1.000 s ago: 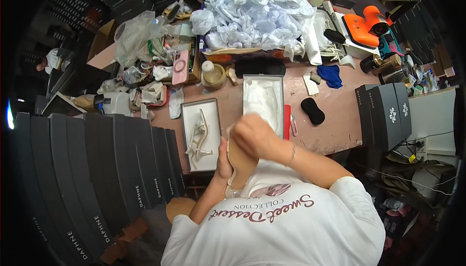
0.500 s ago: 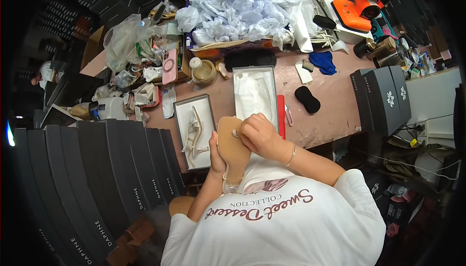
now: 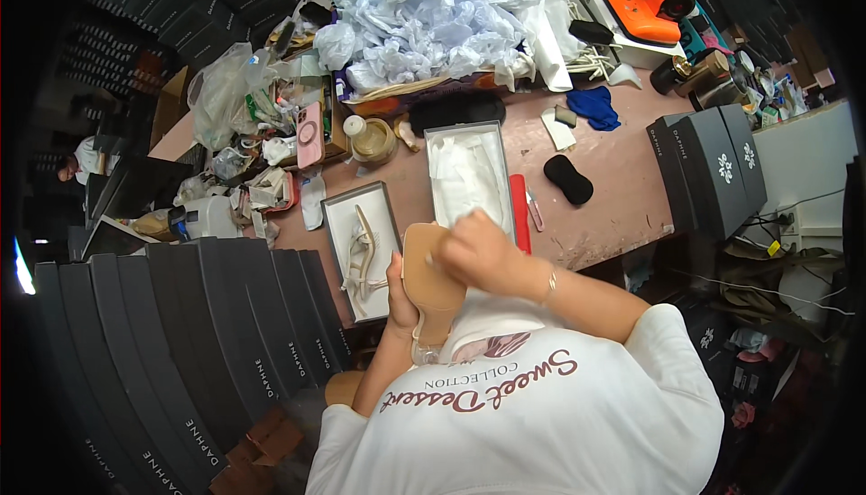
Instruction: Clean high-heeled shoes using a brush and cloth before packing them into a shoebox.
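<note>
Both hands grip tan shoe (image 3: 431,283) (sole up): left hand (image 3: 400,292), right hand (image 3: 478,247).

A: Bright, even light across the desk (image 3: 622,188), coming from overhead. Soft shadows only, like the one under the black pad (image 3: 568,179).

B: The white tissue paper (image 3: 433,26) at the far edge nearly blows out, and the white shirt (image 3: 541,414) is very bright too.

A: Heavy fisheye here. The stacked dark boxes (image 3: 180,342) curve hard on the left, and black vignette fills every corner.

B: The centre is sharp. Detail smears toward the rim, and the left side sinks into gloom.
</note>
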Available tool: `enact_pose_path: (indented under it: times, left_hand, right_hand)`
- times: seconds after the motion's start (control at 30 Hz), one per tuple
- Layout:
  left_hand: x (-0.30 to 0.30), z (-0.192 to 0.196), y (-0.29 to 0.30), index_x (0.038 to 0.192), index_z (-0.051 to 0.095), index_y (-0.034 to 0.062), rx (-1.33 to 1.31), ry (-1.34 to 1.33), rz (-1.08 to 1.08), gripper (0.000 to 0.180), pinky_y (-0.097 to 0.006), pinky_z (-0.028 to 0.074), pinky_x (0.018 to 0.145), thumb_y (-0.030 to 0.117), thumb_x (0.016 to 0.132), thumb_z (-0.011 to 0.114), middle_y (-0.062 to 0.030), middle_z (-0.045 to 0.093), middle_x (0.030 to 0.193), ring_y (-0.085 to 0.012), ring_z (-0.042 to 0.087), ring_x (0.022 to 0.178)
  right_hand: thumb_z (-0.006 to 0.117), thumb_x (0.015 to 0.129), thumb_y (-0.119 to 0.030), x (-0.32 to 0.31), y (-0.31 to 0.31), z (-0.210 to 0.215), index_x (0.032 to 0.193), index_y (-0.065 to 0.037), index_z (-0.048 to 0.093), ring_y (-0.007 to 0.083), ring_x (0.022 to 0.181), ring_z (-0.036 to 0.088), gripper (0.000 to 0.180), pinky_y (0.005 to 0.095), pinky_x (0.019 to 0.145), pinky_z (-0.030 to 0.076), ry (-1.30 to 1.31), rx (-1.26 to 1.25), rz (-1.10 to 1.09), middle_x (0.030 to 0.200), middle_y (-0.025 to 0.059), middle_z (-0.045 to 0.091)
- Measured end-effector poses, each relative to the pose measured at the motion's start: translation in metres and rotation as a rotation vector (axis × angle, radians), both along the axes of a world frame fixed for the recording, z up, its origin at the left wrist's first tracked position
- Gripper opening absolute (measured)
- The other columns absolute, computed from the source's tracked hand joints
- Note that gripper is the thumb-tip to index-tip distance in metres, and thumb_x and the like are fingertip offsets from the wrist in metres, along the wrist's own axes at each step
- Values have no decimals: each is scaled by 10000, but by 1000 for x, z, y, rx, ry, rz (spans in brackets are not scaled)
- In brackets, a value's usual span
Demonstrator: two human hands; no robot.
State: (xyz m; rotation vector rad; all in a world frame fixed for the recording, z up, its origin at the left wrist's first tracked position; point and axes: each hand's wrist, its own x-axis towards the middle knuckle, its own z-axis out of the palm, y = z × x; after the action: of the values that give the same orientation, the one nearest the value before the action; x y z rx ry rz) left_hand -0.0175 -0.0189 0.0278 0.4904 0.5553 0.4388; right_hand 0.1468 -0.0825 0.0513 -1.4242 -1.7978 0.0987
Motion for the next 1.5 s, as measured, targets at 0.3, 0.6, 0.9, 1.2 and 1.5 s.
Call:
enact_pose_path:
  times: [0.3, 0.6, 0.9, 1.2, 1.5]
  left_hand:
    - [4, -8, 6, 1385, 371, 57, 19, -103, -197, 728, -419, 543, 800, 616, 924, 291, -181, 574, 1164, -311, 628, 963]
    - [29, -2, 15, 1291, 448, 58, -26, 167, -16, 754, -380, 569, 608, 678, 886, 306, -206, 605, 1022, -339, 663, 773]
    - [29, -20, 33, 1256, 481, 43, -13, 157, -3, 696, -380, 573, 622, 621, 910, 307, -217, 611, 1040, -339, 668, 801]
    - [25, -8, 47, 1349, 405, 27, 33, -25, -274, 707, -383, 554, 685, 567, 903, 303, -214, 620, 1009, -360, 660, 807]
    - [-1, -11, 9, 1424, 318, 47, -78, -57, -306, 755, -432, 537, 771, 594, 904, 286, -234, 598, 1069, -367, 647, 840]
  right_hand:
    - [635, 782, -114, 40, 42, -21, 825, -70, 586, 261, 751, 546, 79, 411, 728, 419, 39, -95, -259, 777, 74, 553]
    - [581, 861, -140, 200, 16, -145, 1098, 0, 587, 341, 851, 631, 275, 406, 752, 499, -122, -36, -982, 921, 193, 647]
    - [662, 768, -163, 61, -79, -188, 1062, -30, 485, 417, 876, 608, 369, 495, 739, 496, 212, -853, -718, 989, 239, 594]
    - [590, 792, -79, 80, -93, -161, 1336, -18, 435, 210, 761, 596, 569, 359, 699, 471, 1081, -652, -783, 833, 135, 559]
    - [569, 891, -208, 46, -58, 6, 1294, -215, 524, 248, 589, 578, 406, 363, 535, 486, -345, -429, -31, 771, 117, 565]
